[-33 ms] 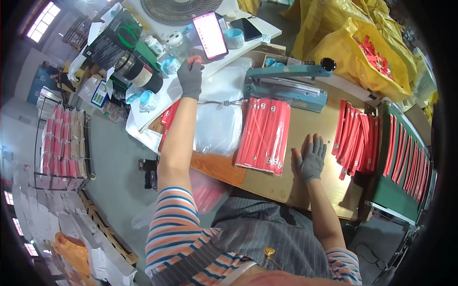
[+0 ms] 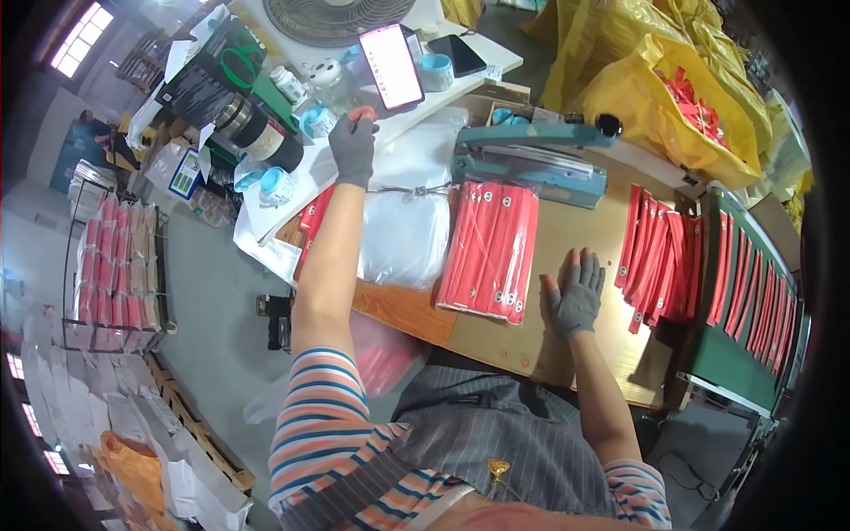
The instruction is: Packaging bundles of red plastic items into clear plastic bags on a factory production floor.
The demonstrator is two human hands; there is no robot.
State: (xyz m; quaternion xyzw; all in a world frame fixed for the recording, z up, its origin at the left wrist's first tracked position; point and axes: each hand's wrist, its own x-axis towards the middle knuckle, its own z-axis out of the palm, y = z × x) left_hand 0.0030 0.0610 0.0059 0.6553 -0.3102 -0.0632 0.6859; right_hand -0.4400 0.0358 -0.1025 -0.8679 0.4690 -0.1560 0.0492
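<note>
My left hand (image 2: 353, 147), in a grey glove with bare fingertips, is raised by the edge of the white shelf, below a lit phone (image 2: 391, 66). Its fingers are curled closed; whatever they hold, if anything, is hidden. Flat on the tan tabletop (image 2: 567, 212) lies my right hand (image 2: 578, 299), gloved alike, fingers stretched and nothing in them. Between my hands is a clear bag of flat red strips (image 2: 490, 252). Left of that bag sits a stack of clear plastic bags (image 2: 403, 234). Loose red strips (image 2: 657, 257) lie to the right of my right hand.
A teal bag sealer (image 2: 531, 164) stands behind the packed bag. At right, a green conveyor belt (image 2: 735, 345) carries several red strips. A yellow sack (image 2: 633, 111) is at the back right. A dark thermos (image 2: 259, 133) and label rolls (image 2: 276, 186) crowd the white shelf (image 2: 305, 177).
</note>
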